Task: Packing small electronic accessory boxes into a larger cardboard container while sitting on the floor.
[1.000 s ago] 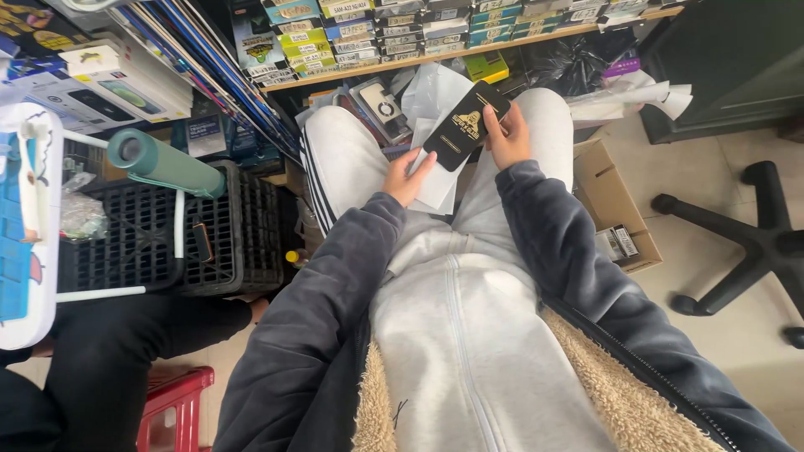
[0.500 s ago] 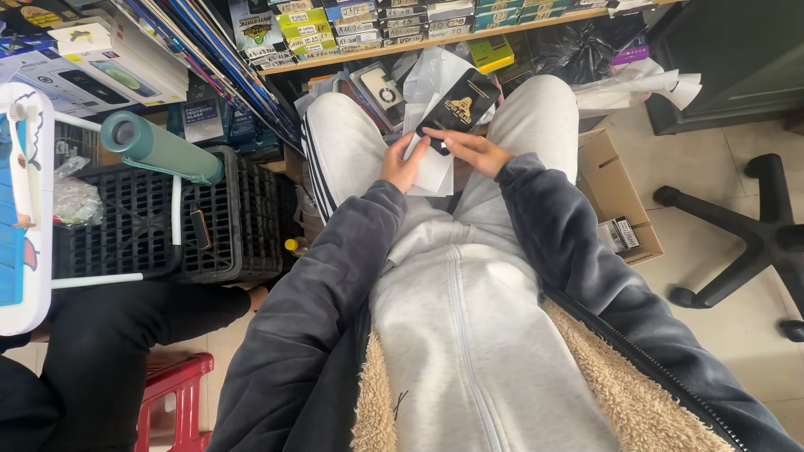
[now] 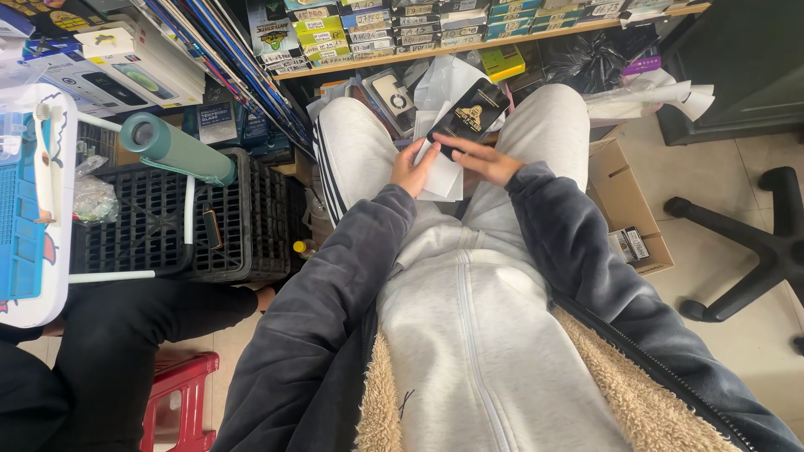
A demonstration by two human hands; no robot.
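A seated person in light grey track trousers holds a flat black packet with a gold emblem over the lap, and everything else sits in relation to it. The left hand is just below and to the left of the black packet, its fingers curled together against the packet's lower left edge and against the white paper sleeve that hangs directly beneath it. The right hand lies just below and to the right of the packet, fingers stretched out and close together, their tips pressed on its lower end; whether the thumb pinches from behind cannot be told.

Behind the packet, towards the shelf, a clear blister pack with a round part lies on the floor among white wrapping. Further up from the packet runs a wooden shelf lined with small coloured boxes. Well to the left of the packet stands a black plastic crate with a teal cylinder lying across its top. To the right of the packet, beside the knee, sits an open cardboard box, and beyond that the black base of an office chair.
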